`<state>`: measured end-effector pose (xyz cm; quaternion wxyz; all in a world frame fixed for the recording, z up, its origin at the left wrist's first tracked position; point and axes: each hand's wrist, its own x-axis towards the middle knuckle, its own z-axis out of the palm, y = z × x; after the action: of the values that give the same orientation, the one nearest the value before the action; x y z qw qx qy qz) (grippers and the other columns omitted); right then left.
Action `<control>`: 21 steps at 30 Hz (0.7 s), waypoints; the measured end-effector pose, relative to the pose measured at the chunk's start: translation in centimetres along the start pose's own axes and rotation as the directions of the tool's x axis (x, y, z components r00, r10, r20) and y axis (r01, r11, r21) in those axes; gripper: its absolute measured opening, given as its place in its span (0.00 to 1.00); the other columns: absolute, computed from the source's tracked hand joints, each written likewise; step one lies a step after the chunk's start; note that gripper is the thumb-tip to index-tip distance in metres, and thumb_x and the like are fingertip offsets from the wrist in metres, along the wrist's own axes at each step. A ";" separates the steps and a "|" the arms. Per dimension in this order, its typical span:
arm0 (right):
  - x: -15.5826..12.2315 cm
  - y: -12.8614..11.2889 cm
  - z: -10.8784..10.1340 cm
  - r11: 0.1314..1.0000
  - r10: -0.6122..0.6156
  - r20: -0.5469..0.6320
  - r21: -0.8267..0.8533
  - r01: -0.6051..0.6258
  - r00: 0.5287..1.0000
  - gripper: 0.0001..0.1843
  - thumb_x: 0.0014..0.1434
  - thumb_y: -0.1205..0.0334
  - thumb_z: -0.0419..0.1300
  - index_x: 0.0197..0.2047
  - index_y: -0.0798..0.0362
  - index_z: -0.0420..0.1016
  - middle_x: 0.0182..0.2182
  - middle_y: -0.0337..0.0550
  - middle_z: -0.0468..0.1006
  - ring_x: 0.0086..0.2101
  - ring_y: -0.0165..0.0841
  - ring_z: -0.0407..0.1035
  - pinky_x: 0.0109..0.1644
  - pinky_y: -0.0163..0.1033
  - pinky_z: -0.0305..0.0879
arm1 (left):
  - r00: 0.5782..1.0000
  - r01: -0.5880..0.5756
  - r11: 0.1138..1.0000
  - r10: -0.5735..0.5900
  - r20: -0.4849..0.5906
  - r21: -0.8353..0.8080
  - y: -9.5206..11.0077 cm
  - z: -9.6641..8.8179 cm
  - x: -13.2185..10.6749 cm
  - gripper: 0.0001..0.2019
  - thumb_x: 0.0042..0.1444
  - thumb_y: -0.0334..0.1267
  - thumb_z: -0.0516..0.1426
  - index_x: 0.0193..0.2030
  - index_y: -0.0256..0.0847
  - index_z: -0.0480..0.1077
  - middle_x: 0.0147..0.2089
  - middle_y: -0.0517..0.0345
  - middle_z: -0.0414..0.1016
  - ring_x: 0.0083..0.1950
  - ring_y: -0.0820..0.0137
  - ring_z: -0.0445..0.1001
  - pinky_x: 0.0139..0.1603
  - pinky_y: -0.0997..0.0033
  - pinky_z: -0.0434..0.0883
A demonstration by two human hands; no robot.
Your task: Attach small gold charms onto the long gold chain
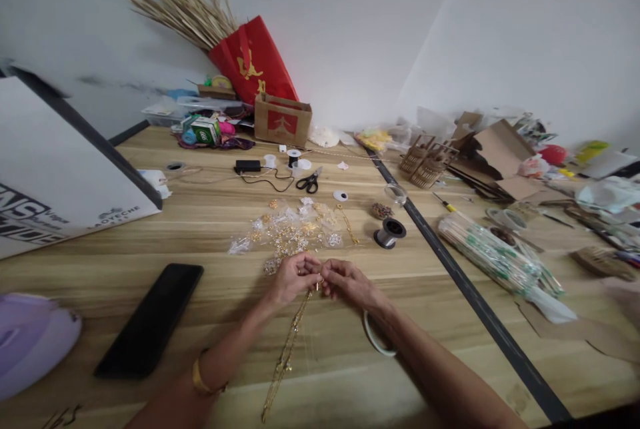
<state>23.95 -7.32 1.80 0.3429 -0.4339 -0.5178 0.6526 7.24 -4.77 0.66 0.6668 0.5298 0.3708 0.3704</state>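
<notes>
A thin gold chain (286, 356) hangs in long strands from my fingertips down toward the table's near edge. My left hand (299, 277) is closed in a pinch at the chain's upper end. Right against it, my right hand (347, 282) also pinches with thumb and fingers; what lies between them is too small to make out. A tiny gold piece shows between the two hands. Just beyond my fingers lie small plastic bags of clear and gold beads (295, 232), some loose. A short gold chain (347, 224) rests to their right.
Behind the beads lie black scissors (310, 180). A wire spool (390, 234) and a bead tub (383, 210) stand to the right, near wrapped sticks (490, 252). On the left are a black phone (150, 322) and a white box (65, 169). A paper bag (283, 121) stands at the back.
</notes>
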 end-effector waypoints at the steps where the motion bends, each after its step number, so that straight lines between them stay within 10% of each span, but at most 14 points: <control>1: 0.0 0.0 0.0 1.000 -0.006 -0.003 0.012 0.006 1.000 0.22 0.51 0.43 0.61 0.30 0.57 0.67 0.21 0.37 0.71 0.21 0.25 0.65 0.23 0.30 0.60 | 1.000 0.015 1.000 -0.015 0.006 -0.015 0.1 0.0 0.0 0.16 0.39 0.37 0.65 0.35 0.33 0.68 0.25 0.58 0.73 0.26 0.72 0.71 0.27 0.72 0.68; 21: 0.4 0.7 -0.5 0.961 -0.080 -0.131 0.252 0.112 0.988 0.17 0.44 0.55 0.69 0.31 0.56 0.70 0.23 0.37 0.74 0.25 0.28 0.70 0.29 0.31 0.65 | 0.996 0.085 0.996 -0.086 0.026 0.011 1.0 -0.1 -0.4 0.11 0.41 0.38 0.64 0.29 0.34 0.69 0.25 0.58 0.73 0.25 0.74 0.69 0.28 0.73 0.67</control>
<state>24.24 -7.00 0.97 0.4582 -0.3981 -0.4273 0.6700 6.88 -4.92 1.67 0.6842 0.5218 0.3861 0.3325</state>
